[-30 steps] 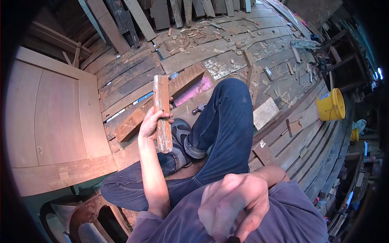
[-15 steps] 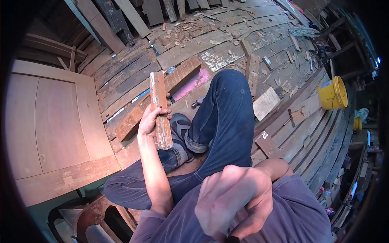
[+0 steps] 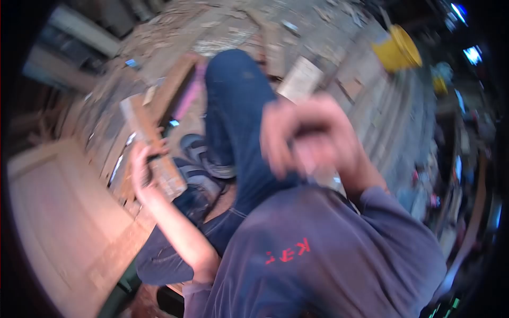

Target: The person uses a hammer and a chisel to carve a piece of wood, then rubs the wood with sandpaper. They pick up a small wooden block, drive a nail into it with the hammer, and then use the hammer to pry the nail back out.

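The picture is blurred by motion. My left hand (image 3: 142, 167) grips a short, worn wooden block (image 3: 151, 146) and holds it upright over my crossed legs in blue jeans (image 3: 233, 100). My right hand (image 3: 310, 140) is raised close to the camera in front of my chest, its fingers curled; whether it holds anything I cannot tell. My purple shirt (image 3: 318, 254) fills the lower middle.
A large pale wooden panel (image 3: 58, 222) lies at the left. Planks and wood scraps cover the floor beyond my legs. A flat board piece (image 3: 301, 78) lies past my knee, and a yellow bucket (image 3: 396, 50) stands at the upper right.
The view has swung and tilted sharply, so everything is blurred. My right hand has moved away from the lens, up and out before my chest. My left hand still holds the block.
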`<act>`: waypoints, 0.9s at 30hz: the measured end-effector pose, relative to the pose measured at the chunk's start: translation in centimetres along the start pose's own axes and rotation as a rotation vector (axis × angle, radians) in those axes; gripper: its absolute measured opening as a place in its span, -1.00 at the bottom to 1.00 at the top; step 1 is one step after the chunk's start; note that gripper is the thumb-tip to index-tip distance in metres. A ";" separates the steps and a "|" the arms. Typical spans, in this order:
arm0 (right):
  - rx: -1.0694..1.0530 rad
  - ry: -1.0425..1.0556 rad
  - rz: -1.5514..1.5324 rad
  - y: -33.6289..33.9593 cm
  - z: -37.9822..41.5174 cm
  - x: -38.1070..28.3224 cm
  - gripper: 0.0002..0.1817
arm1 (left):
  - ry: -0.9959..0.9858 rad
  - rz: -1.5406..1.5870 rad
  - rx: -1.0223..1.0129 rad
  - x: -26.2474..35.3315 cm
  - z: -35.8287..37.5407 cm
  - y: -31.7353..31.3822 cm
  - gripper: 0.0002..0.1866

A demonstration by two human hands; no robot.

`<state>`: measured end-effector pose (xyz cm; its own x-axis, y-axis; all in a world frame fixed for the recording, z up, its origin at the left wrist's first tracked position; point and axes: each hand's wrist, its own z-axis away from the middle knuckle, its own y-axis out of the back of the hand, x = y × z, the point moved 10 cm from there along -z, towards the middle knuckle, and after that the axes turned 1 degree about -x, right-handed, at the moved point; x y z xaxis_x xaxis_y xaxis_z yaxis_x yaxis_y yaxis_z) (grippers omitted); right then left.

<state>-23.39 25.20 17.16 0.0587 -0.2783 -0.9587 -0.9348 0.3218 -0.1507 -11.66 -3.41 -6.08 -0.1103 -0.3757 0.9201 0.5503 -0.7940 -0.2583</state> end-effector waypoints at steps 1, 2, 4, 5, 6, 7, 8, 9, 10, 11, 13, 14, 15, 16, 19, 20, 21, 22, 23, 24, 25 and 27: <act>0.179 -0.167 0.132 5.4 2.1 2.9 -0.81 | 0.008 -0.004 0.021 0.1 0.3 0.1 -0.41; 0.386 -0.390 0.178 11.5 6.0 6.6 -0.80 | 0.054 -0.002 0.018 -1.2 -0.2 1.8 -0.36; 0.791 -0.748 0.558 22.1 17.6 11.0 -0.73 | 0.097 -0.012 0.031 -2.1 -0.3 2.6 -0.25; 0.895 -0.996 0.745 26.9 25.7 13.3 -0.77 | 0.088 -0.022 0.045 -1.5 -0.4 2.2 -0.18; 0.956 -1.227 0.907 29.7 33.0 13.9 -0.69 | 0.104 -0.010 0.060 -1.5 -0.4 2.1 -0.16; 0.955 -1.469 1.109 32.0 40.1 14.7 -0.56 | 0.117 0.001 0.084 -1.4 -0.3 2.3 -0.15; 0.975 -1.566 1.160 32.7 46.7 15.8 -0.52 | 0.103 0.005 0.112 -1.3 -0.3 2.4 -0.14; 0.986 -1.671 1.208 32.6 51.8 16.5 -0.48 | 0.137 0.003 0.098 -0.5 0.2 0.6 -0.14; 0.923 -1.710 1.217 31.1 54.0 17.4 -0.48 | 0.117 0.011 0.104 -0.5 0.2 0.6 -0.14; 0.856 -1.742 1.226 29.5 55.1 18.0 -0.48 | 0.092 0.020 0.114 -0.3 0.2 0.7 -0.13; 0.847 -1.836 0.859 25.7 55.8 19.8 -0.57 | 0.071 0.006 0.097 0.0 0.1 0.5 -0.13; 0.854 -1.871 0.729 25.1 57.7 21.6 -0.55 | 0.062 -0.004 0.087 0.2 0.1 0.3 -0.13; 0.859 -1.903 0.597 24.6 60.3 24.4 -0.53 | 0.071 -0.009 0.083 0.1 0.0 0.1 -0.14; 0.860 -1.920 0.470 24.1 61.9 26.3 -0.51 | 0.070 -0.013 0.081 0.1 0.1 0.0 -0.14; 1.188 -1.811 -0.389 19.4 61.7 26.8 -0.30 | 0.066 0.014 0.091 0.0 0.0 0.1 -0.16; 1.381 -1.693 -0.410 19.0 61.2 25.7 -0.20 | 0.087 0.012 0.082 -0.2 0.0 0.2 -0.16; 1.562 -1.563 -0.432 18.5 61.0 24.9 -0.10 | 0.105 0.010 0.076 -0.5 -0.1 0.4 -0.17; 1.615 -1.582 -0.462 18.6 61.9 25.1 -0.15 | 0.082 0.018 0.110 -0.6 -0.1 0.9 -0.17; 1.670 -1.600 -0.492 18.7 62.7 25.1 -0.20 | 0.083 0.018 0.136 -0.4 0.2 0.7 -0.17; 1.718 -1.593 -0.500 19.1 63.3 25.4 -0.21 | 0.092 0.032 0.121 0.0 0.5 -0.1 -0.17; 1.756 -1.578 -0.497 19.3 63.7 26.1 -0.22 | 0.105 0.049 0.106 0.3 0.6 -0.6 -0.17; 1.833 -1.531 -0.477 19.9 64.2 27.2 -0.24 | 0.083 0.120 0.105 0.4 0.6 -0.6 -0.15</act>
<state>-17.88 82.10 -27.42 0.9634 -0.2406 -0.1182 0.2666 0.8137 0.5165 -11.54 -2.74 -5.38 -0.1042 -0.5064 0.8559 0.6469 -0.6883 -0.3285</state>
